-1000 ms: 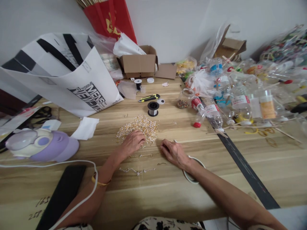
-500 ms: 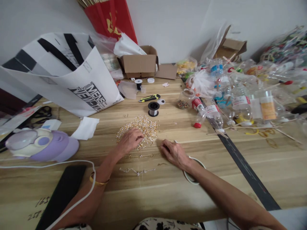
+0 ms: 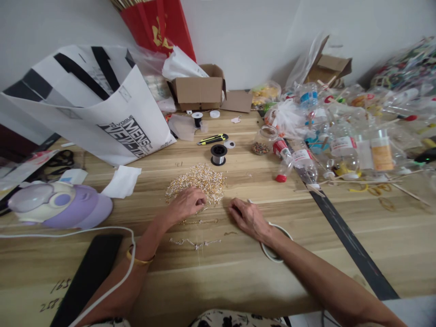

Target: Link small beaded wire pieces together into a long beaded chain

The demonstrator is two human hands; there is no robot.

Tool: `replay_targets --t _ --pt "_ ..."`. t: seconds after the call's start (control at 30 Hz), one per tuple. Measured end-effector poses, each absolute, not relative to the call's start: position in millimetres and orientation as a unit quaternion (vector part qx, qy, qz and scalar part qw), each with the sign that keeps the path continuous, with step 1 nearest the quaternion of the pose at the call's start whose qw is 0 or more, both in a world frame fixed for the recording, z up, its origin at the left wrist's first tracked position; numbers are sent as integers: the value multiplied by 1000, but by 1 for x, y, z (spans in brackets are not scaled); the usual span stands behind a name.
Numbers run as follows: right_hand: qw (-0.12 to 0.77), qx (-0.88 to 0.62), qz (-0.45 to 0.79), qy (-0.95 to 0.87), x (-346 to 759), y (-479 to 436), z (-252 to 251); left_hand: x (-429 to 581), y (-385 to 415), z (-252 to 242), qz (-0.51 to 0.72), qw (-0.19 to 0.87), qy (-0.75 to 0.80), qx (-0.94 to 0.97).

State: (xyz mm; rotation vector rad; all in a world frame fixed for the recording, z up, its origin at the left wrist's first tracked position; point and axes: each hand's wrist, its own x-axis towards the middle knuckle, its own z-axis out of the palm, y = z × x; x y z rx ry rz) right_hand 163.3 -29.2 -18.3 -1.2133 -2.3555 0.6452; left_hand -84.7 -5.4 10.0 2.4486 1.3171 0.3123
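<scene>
A heap of small gold and silver chain pieces lies in the middle of the wooden table. My left hand rests on the heap's near edge, fingers curled and pinched into the pieces. My right hand lies on the table just right of the heap, fingers bent, with nothing visible in them. Two short chain strands lie near me: a gold strand and a silver strand. A white ring-shaped roll sits under my right wrist.
A spool of clear thread, a yellow-black utility knife and a bead jar sit beyond the heap. A white shopping bag and purple mask-like device are left; plastic bottles clutter the right. A cardboard box stands at the back.
My left hand's fingers shifted slightly within the heap's near edge. My right hand has stayed where it was.
</scene>
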Motion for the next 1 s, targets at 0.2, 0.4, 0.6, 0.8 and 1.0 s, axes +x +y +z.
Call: replay_targets --t 0.2,0.4,0.6,0.8,1.0 --pt "209 -438 228 -844 163 -30 -18 -83 -4 5 138 139 476 857" --pt "210 -432 229 -847 164 -29 -20 -86 1 4 214 117 505 828" --pt "200 -437 230 -846 164 -29 -18 -82 0 -6 210 78 507 833" --pt "201 -439 231 -845 163 -29 -20 -74 -2 -14 196 58 482 852" --pt "204 -437 230 -845 163 -29 -18 -75 -1 -10 209 74 470 854"
